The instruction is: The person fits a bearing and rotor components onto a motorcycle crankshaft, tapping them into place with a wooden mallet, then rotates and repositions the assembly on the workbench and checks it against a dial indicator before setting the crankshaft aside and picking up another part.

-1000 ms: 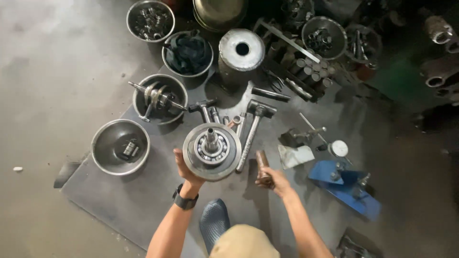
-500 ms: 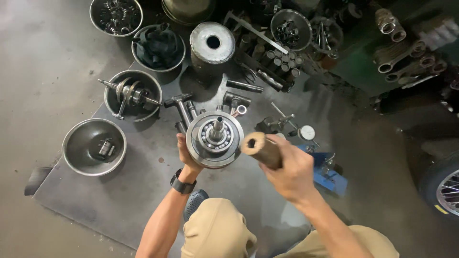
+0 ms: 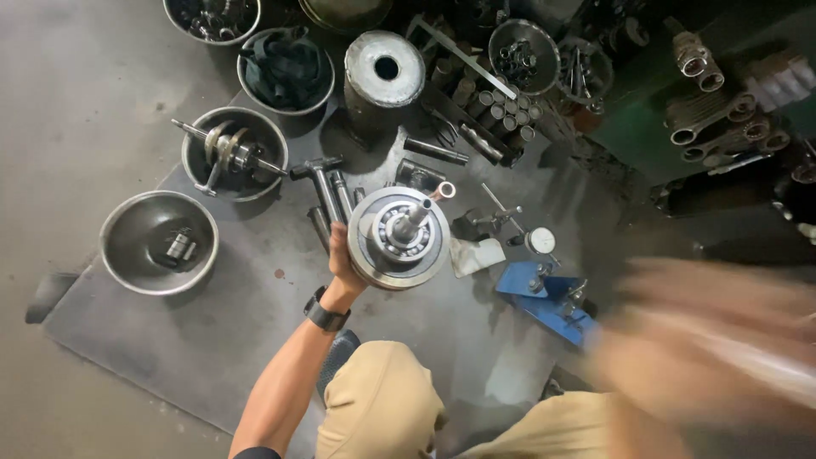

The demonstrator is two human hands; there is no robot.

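At nine o'clock a shallow steel bowl (image 3: 158,242) sits on the grey mat (image 3: 212,340) with a small metal part in it, as it did before. Up at ten o'clock a second bowl (image 3: 234,153) holds a crankshaft with its rods sticking over the rim, and above that a bowl of dark rags (image 3: 286,68) sits beside a squat metal cylinder (image 3: 384,72) with a hole in its top. None of these has moved on the floor; they only sit higher and further left in view than half a second ago.

At the centre the left hand (image 3: 344,263), a dark watch (image 3: 326,311) on its wrist, grips the near-left edge of the round flywheel assembly (image 3: 399,238), fingers curled under its rim. The disc is held up off the mat, face up, its bearing ring and stub shaft showing, just as earlier.

At three o'clock from the disc a dial gauge (image 3: 539,241) lies near a blue stand (image 3: 544,297).

The big change is at four o'clock. Half a second ago the right hand (image 3: 714,340) held a wooden-looking handle upright just beside the disc. Now it has swung well away to the right and is a broad blur; I cannot tell whether it is closed or what it holds.
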